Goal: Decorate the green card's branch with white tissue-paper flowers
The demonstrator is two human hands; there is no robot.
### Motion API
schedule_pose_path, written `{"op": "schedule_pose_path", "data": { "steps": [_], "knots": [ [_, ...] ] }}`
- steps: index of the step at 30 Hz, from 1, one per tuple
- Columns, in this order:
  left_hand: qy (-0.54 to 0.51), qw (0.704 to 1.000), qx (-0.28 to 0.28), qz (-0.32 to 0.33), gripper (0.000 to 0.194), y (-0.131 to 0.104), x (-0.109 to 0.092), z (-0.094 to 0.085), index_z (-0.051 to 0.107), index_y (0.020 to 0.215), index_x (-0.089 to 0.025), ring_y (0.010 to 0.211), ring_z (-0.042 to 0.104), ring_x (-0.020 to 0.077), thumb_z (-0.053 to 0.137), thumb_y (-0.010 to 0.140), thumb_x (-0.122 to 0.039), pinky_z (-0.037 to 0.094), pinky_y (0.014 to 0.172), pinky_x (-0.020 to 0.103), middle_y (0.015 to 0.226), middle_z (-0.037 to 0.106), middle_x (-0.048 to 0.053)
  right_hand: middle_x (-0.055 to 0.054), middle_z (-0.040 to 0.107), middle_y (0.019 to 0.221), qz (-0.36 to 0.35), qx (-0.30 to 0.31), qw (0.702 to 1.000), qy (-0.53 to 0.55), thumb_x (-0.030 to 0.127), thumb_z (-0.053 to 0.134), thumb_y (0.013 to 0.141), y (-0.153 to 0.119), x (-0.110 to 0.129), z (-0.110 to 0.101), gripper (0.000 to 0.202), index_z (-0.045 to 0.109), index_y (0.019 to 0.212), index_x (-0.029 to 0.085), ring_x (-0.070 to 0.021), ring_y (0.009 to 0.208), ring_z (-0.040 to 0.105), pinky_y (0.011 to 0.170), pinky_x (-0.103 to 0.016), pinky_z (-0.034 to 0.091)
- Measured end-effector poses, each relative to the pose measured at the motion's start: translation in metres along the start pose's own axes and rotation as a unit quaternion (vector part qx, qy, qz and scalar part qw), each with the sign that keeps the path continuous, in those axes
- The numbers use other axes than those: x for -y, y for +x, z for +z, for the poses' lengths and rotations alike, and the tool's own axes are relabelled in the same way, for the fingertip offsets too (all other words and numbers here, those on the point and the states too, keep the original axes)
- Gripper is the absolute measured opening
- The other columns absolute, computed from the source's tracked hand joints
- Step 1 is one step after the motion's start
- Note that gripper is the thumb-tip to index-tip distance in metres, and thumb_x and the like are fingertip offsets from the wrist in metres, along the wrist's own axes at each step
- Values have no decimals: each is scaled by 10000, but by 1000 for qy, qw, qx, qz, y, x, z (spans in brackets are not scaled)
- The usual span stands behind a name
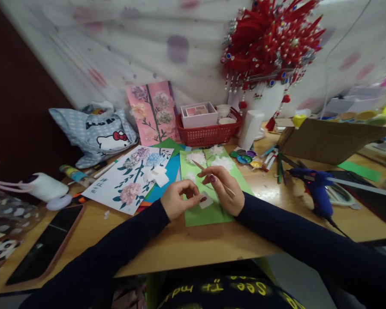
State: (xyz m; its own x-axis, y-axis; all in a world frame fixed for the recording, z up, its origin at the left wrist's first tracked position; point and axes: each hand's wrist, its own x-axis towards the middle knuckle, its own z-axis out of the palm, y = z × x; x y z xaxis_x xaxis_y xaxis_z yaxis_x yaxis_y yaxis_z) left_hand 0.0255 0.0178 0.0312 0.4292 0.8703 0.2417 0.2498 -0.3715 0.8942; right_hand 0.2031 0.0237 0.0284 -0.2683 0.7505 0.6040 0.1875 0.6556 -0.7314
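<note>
Paper piece (207, 202) — between both hands (182, 198) (225, 189)

1 head-worn camera looks forward and down at the nearby hands (181, 200)

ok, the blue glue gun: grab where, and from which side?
Blue glue gun: probably by its handle, from the near side; the handle points that way, while the nozzle faces left and the glue stick sticks out right.
</note>
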Motion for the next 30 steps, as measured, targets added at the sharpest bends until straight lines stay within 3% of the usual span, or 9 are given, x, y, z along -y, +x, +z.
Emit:
{"op": "schedule_pose_path", "data": {
  "steps": [2, 5, 9, 22, 25, 27, 30],
  "knots": [
    [-74, 996, -40, -23, 284, 3, 1, -5, 518, 648, -145, 543, 448, 78, 693, 686, -366, 367, 535, 214, 606, 516, -23, -55, 644, 882, 1, 9, 1000, 17, 383, 328, 946, -1, 1, 1, 274, 498, 1042, 191, -129, 728, 600, 694, -282, 478],
    [-159, 982, -77, -61, 385, 7, 1, -10, 497, 626, -142, 509, 429, 61, 774, 573, -404, 341, 501, 196, 568, 502, -38, -43, 634, 790, 12, 39, 999, 8, 365, 300, 954, -2, 4, 0, 301, 538, 942, 181, -127, 706, 586, 677, -270, 469],
    [-191, 973, -98, -80, 427, 9, -3, -14, 508, 602, -135, 501, 425, 55, 825, 479, -394, 327, 491, 189, 551, 509, -43, -36, 619, 764, 11, 86, 996, -3, 342, 334, 946, -1, 8, -2, 286, 551, 873, 171, -121, 704, 571, 666, -250, 453],
    [-161, 982, -60, -73, 407, 10, 6, -13, 489, 622, -144, 494, 394, 58, 792, 538, -401, 297, 481, 194, 554, 464, -48, -29, 632, 701, -68, 73, 989, -107, 205, 438, 885, -1, 3, -2, 135, 562, 844, 175, -124, 633, 568, 602, -241, 437],
    [-94, 988, -117, -25, 381, 7, 5, -11, 443, 691, -170, 505, 386, 60, 756, 597, -365, 311, 491, 200, 621, 454, -54, -23, 637, 701, -66, 73, 989, -111, 182, 439, 881, -2, 4, -1, 128, 563, 849, 176, -116, 631, 576, 601, -232, 441],
    [2, 984, -171, 50, 351, 2, 2, -9, 405, 676, -184, 503, 356, 62, 730, 636, -312, 306, 496, 207, 623, 416, -62, -18, 635, 687, -58, 64, 990, -114, 181, 444, 881, -2, 4, 0, 127, 563, 837, 178, -111, 621, 578, 589, -223, 441],
    [118, 970, -144, 157, 287, -5, -5, -7, 412, 613, -183, 519, 371, 83, 666, 711, -274, 326, 523, 229, 584, 406, -51, -16, 632, 673, -63, 54, 989, -123, 188, 460, 877, -3, 5, 2, 118, 565, 823, 177, -108, 605, 573, 570, -216, 437]
  ]
}}
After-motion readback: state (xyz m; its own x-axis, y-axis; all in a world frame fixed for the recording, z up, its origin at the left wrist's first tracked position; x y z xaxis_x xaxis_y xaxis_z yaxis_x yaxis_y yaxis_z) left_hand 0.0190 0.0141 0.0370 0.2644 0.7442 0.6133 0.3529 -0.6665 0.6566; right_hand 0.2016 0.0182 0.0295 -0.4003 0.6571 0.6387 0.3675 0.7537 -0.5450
